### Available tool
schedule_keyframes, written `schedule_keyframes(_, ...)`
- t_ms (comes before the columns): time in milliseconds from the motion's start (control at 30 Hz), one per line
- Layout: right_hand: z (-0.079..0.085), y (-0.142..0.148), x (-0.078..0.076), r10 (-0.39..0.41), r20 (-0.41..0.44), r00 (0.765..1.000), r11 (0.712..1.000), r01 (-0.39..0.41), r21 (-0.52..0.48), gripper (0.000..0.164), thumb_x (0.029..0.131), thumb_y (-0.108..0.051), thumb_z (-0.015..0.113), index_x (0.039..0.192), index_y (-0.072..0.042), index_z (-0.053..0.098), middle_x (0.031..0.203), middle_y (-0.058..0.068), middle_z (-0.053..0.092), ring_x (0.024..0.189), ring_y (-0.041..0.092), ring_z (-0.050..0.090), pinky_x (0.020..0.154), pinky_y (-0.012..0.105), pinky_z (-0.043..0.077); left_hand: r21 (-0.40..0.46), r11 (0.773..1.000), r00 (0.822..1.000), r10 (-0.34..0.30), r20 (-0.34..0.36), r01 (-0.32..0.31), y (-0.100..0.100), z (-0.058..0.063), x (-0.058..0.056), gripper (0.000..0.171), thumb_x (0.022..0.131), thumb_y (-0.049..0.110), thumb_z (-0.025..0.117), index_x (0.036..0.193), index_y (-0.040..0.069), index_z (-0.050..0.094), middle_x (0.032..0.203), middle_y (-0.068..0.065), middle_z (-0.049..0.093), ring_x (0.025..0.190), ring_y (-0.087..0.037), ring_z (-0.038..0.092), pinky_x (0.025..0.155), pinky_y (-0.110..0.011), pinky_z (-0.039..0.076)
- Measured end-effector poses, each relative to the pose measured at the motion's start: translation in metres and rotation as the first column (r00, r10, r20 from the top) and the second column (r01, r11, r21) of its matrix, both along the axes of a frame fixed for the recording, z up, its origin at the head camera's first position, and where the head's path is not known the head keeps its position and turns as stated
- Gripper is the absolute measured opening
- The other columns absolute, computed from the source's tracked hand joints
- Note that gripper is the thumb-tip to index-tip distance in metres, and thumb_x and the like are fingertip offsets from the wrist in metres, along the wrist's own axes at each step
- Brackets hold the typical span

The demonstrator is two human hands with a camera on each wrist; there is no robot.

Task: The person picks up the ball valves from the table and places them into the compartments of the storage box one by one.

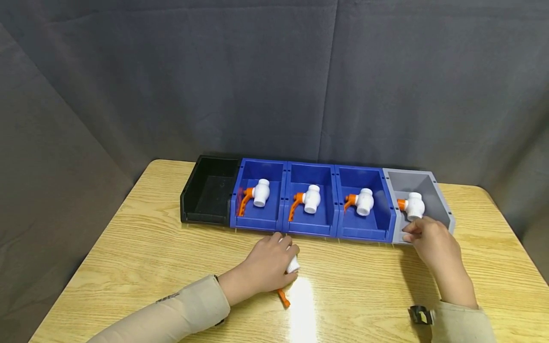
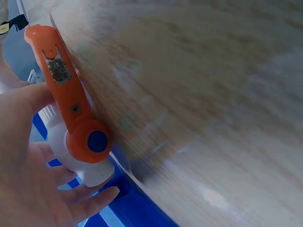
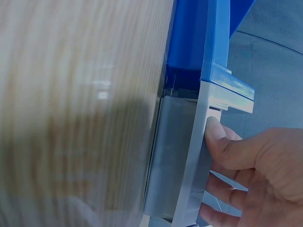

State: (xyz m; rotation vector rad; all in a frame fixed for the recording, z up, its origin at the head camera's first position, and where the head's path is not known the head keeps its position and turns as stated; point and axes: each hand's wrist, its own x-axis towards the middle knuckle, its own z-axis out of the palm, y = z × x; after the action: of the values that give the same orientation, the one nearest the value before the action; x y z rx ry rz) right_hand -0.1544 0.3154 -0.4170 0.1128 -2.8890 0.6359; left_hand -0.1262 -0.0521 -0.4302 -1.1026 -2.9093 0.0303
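Observation:
My left hand (image 1: 268,264) grips a white plastic ball valve (image 1: 293,265) just above the table, in front of the blue bins. Its orange lever handle (image 2: 66,90) points toward the near edge of the table; in the left wrist view the fingers wrap the white body from below. At the front lip of the grey bin (image 1: 409,180) is my right hand (image 1: 435,245), with the thumb by the lip and loosely bent fingers reaching over it. Inside that bin lies another ball valve (image 1: 414,206), partly hidden beside the right hand, which does not visibly hold it.
Three blue bins in the row each hold a ball valve: left one (image 1: 259,193), middle one (image 1: 312,199), right one (image 1: 364,202). A black bin (image 1: 206,218) stands at the row's left end. Behind the wooden table (image 1: 137,247) hangs a dark grey curtain (image 1: 274,85).

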Motion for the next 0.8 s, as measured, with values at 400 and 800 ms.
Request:
schedule_keyframes(400, 0.0033, -0.0014, -0.0004, -0.008, 0.039, 0.999, 1.000, 0.008, 0.001, 0.005, 0.082, -0.003, 0.076, 0.085, -0.003, 0.072, 0.089, 0.016, 0.066, 0.087, 0.041, 0.063, 0.064, 0.054, 0.046, 0.025, 0.999, 0.999, -0.024, 0.042, 0.023, -0.0012, 0.0000, -0.0008, 0.038, 0.091, 0.045, 0.066, 0.114, 0.015, 0.065, 0.111, -0.004, 0.058, 0.099, -0.022, 0.052, 0.077, -0.032, 0.052)
schedule_keyframes(800, 0.0017, -0.0006, -0.0010, -0.008, 0.040, 0.999, 1.000, 0.008, 0.001, 0.005, 0.082, -0.002, 0.076, 0.085, -0.002, 0.072, 0.088, 0.015, 0.065, 0.087, 0.042, 0.062, 0.064, 0.053, 0.046, 0.133, 0.991, 0.993, -0.049, 0.106, 0.035, -0.0100, 0.0042, -0.0003, 0.038, 0.085, 0.040, 0.075, 0.112, 0.015, 0.068, 0.108, -0.003, 0.062, 0.098, -0.019, 0.055, 0.072, -0.027, 0.052)
